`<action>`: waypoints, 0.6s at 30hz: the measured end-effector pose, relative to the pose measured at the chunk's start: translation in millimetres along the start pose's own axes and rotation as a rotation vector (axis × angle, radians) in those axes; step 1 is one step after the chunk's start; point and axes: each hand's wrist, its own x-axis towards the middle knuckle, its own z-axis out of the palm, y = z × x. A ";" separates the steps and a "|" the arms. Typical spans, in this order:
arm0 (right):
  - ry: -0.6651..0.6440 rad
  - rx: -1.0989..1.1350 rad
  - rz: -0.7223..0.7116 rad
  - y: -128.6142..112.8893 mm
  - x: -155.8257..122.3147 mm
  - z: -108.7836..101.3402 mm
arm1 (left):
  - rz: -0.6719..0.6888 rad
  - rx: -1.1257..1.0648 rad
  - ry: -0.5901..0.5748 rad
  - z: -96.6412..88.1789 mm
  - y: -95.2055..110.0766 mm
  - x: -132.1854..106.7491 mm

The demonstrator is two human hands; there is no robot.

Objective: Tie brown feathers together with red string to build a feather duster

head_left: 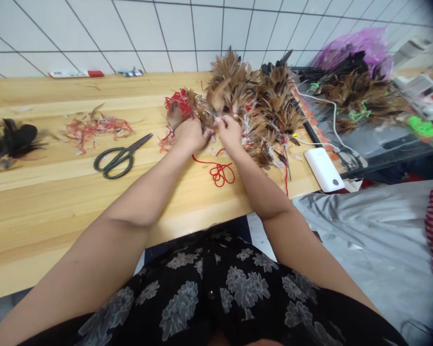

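Note:
My left hand (193, 133) is closed beside a bundle of red string (179, 105) and brown feathers; whatever its fingers hold is hidden. Close to its right, my right hand (230, 132) pinches the base of a brown feather (217, 96), which looks blurred. Behind and to the right of the hands lie several bundles of brown feathers (274, 108), some bound with red string. A loose red cord (222, 174) lies curled on the wooden table (75, 211) between my forearms. Dark-handled scissors (120, 157) rest to the left, blades slightly apart.
Reddish feather scraps (97, 129) and black feathers (19, 137) lie at left. A red-and-white marker (75, 74) sits along the tiled wall. At right are a white power bank (324, 169) with a cable, more feathers (364, 98) with green ties, and a purple plastic bag (361, 45).

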 end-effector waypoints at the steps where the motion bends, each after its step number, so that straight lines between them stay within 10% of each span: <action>1: -0.004 -0.044 -0.003 -4.0 -4.0 0.8 | 0.014 -0.037 0.023 7.0 -3.6 3.2; 8: 0.045 -0.127 0.045 -17.1 -16.4 -0.7 | 0.098 -0.438 0.100 16.8 -34.8 17.4; 18: -0.049 0.027 0.006 -22.1 -21.7 3.5 | 0.077 -0.869 0.275 -8.9 -2.5 4.8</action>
